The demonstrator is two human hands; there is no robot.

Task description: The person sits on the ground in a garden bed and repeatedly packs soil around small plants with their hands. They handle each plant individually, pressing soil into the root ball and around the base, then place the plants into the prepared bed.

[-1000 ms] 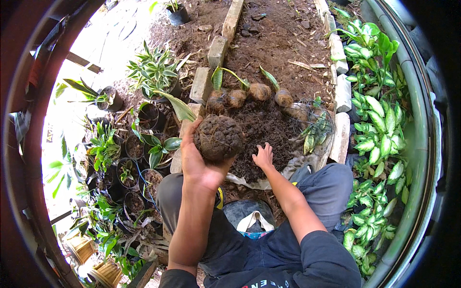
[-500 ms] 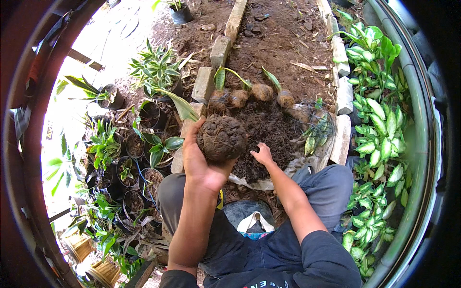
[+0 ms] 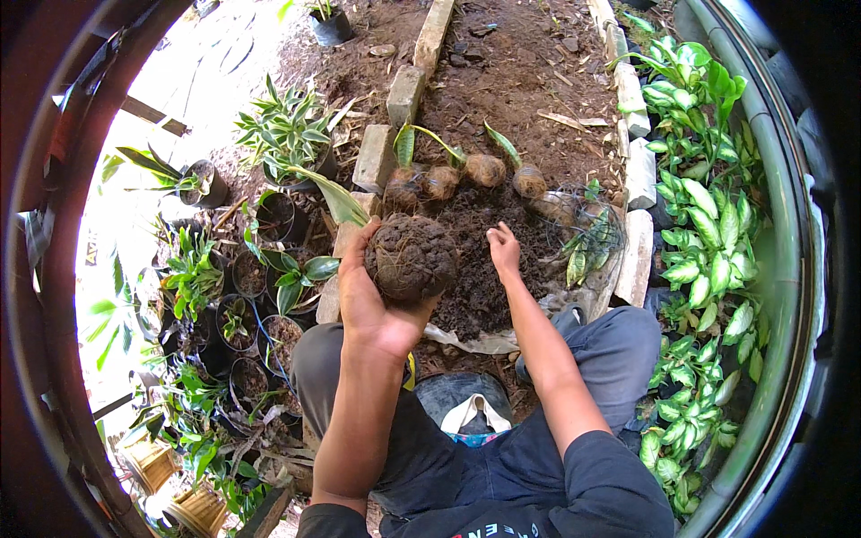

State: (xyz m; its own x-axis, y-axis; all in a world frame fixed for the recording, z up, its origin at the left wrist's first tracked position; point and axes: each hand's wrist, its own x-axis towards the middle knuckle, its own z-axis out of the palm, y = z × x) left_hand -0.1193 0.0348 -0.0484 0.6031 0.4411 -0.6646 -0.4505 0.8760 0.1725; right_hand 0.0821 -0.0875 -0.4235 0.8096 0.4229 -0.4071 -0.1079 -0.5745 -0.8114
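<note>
We counted one soil ball (image 3: 413, 257) in our left hand (image 3: 381, 325), one dark heap (image 3: 475, 291) by our right hand (image 3: 504, 248), at least four fibrous balls (image 3: 485, 170) beyond both, and two yellow pots (image 3: 197, 509) left of our left hand.

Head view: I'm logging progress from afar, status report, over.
Left hand holding root ball with leaf. Right hand half-curled at dark soil pile, contents unclear. More root balls along the pile's far edge.

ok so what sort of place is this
Probably a small plant nursery or garden plot: potted plants crowd the left side, green-and-white leafy plants line the right, and a row of rounded root balls sits behind a heap of dark soil.
</note>
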